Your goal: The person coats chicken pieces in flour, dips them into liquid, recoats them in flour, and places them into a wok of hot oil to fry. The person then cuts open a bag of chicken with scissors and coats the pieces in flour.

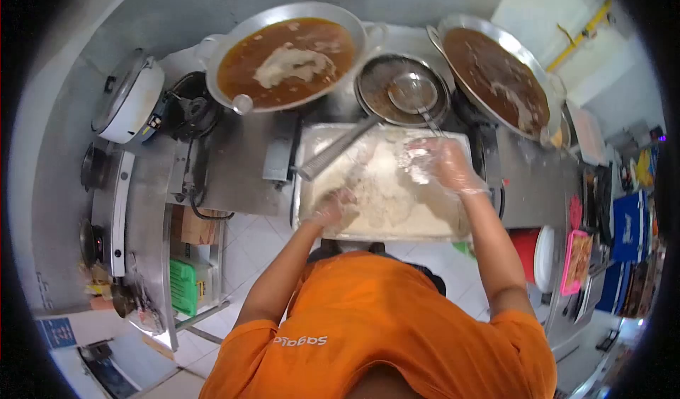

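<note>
A rectangular metal tray [297,211] of white flour stands in front of me. My right hand [450,164], in a clear plastic glove, is above the tray's right side with its fingers curled around a flour-coated piece [418,167]; what is under the coating is hidden. My left hand [334,206], also gloved, is low in the flour [389,186] at the tray's left side. Its fingers are blurred and partly covered. A long-handled strainer [407,109] rests behind the tray, its thick handle reaching across the tray's back left corner.
Two wide pans of brown oil stand at the back, the left pan [241,32] with pale batter floating in it, the right pan [496,36] with foam. A small wire skimmer [412,92] lies over the strainer. A white pot [127,101] is at far left, a pink tray [577,261] at right.
</note>
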The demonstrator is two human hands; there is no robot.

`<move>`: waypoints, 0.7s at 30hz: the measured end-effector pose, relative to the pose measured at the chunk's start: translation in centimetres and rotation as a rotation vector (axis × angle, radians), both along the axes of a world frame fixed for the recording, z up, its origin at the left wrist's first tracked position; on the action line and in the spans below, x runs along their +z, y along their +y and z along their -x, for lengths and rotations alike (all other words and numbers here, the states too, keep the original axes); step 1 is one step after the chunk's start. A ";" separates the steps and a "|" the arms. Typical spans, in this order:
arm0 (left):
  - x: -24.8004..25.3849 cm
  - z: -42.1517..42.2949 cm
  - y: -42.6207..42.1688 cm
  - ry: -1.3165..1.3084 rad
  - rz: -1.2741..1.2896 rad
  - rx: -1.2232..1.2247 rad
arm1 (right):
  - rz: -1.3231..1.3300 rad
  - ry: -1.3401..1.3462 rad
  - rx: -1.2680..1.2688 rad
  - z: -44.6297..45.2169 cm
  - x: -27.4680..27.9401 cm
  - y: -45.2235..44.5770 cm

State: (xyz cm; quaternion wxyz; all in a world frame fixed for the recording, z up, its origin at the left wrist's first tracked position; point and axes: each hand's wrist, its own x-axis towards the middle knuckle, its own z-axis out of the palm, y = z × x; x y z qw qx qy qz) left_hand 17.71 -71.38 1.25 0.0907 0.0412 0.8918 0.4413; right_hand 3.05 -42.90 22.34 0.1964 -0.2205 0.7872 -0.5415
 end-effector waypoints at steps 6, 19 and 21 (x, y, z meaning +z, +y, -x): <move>4.6 0.4 0.1 -0.226 0.105 -0.092 | -0.260 0.611 0.106 5.0 13.1 -10.5; -6.6 1.8 -1.8 0.178 0.294 -0.027 | -0.757 1.076 0.454 16.2 2.4 -31.5; -5.5 1.8 -2.8 0.253 0.397 -0.124 | -0.815 1.077 0.417 16.7 1.9 -31.2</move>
